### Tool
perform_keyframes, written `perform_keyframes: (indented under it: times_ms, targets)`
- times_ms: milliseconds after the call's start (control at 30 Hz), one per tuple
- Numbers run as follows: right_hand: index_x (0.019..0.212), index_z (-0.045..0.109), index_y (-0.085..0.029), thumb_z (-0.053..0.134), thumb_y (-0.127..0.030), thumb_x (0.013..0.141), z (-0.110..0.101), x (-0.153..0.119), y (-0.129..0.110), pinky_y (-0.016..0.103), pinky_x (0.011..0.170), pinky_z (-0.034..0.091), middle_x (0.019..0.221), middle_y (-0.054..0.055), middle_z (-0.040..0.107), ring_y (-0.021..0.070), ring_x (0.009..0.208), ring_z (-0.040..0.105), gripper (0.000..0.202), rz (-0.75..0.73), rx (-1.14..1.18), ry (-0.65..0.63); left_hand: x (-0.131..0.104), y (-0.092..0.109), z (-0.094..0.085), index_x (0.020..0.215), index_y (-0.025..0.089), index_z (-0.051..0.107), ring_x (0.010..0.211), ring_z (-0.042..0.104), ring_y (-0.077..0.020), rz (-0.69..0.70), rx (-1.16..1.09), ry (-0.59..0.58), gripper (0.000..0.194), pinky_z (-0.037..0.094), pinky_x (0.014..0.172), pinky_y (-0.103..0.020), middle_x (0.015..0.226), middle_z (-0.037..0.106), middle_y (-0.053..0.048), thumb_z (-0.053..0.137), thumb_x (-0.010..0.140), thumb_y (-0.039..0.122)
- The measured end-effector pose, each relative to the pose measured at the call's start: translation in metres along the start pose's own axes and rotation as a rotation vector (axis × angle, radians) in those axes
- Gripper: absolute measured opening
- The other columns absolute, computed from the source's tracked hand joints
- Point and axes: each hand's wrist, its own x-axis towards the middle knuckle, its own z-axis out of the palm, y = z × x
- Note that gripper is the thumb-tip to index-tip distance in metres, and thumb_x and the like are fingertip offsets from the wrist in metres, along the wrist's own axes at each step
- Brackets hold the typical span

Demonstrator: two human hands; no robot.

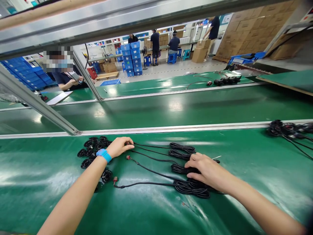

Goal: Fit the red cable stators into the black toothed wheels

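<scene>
Left hand now, fingertips pinched around the black cable ends beside the black round parts! Right hand curls over the coiled cables on the green table, its grip unclear; no lettering legible anywhere

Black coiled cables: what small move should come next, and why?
Probably a slight shift of the left hand toward the upper loose red plug: it lies free just below those fingers, while the right hand rests on the black coiled cables.
</scene>
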Motion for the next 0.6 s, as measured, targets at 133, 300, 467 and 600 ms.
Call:
perform_keyframes:
  times_ms: [133, 300, 467, 600]
  targets:
    - [0.11, 0.073, -0.023, 0.066, -0.033, 0.093, -0.001, 0.001, -0.002, 0.044, 0.082, 0.051, 0.1, 0.009, 0.066, 0.0288, 0.095, 0.062, 0.021, 0.016, -0.002, -0.021, 0.003, -0.014, 0.003, 0.104, 0.015, 0.067, 0.073, 0.066, -0.0185, 0.004, 0.045, -0.144, 0.042, 0.052, 0.073, -0.034, 0.083, 0.07, -0.002, 0.068, 0.09, 0.055]
    - [0.115, 0.069, -0.024, 0.065, -0.031, 0.094, 0.004, -0.011, -0.005, 0.047, 0.085, 0.052, 0.104, 0.008, 0.065, 0.0288, 0.097, 0.061, 0.023, 0.024, -0.051, 0.059, -0.024, -0.007, -0.001, 0.118, 0.019, 0.064, 0.093, 0.067, -0.0278, 0.009, 0.165, -0.102, 0.057, 0.049, 0.083, -0.039, 0.096, 0.07, -0.005, 0.081, 0.077, 0.055]
    - [0.118, 0.063, -0.027, 0.083, -0.048, 0.076, 0.024, -0.039, -0.022, 0.053, 0.088, 0.053, 0.132, 0.011, 0.059, 0.0339, 0.108, 0.058, 0.052, -0.072, -0.101, 0.229, -0.068, 0.013, 0.007, 0.096, 0.028, 0.069, 0.139, 0.042, -0.0331, 0.126, 0.254, -0.038, 0.018, 0.028, 0.111, -0.05, 0.132, 0.063, -0.003, 0.076, 0.088, 0.042]
    - [0.104, 0.065, -0.024, 0.085, -0.03, 0.074, 0.037, -0.041, -0.029, 0.05, 0.085, 0.054, 0.14, 0.012, 0.057, 0.0336, 0.108, 0.059, 0.036, -0.084, -0.25, 0.29, -0.094, 0.014, 0.021, 0.085, 0.026, 0.069, 0.132, 0.048, -0.0321, 0.158, 0.295, -0.054, 0.009, 0.029, 0.107, -0.052, 0.119, 0.071, 0.002, 0.071, 0.094, 0.029]
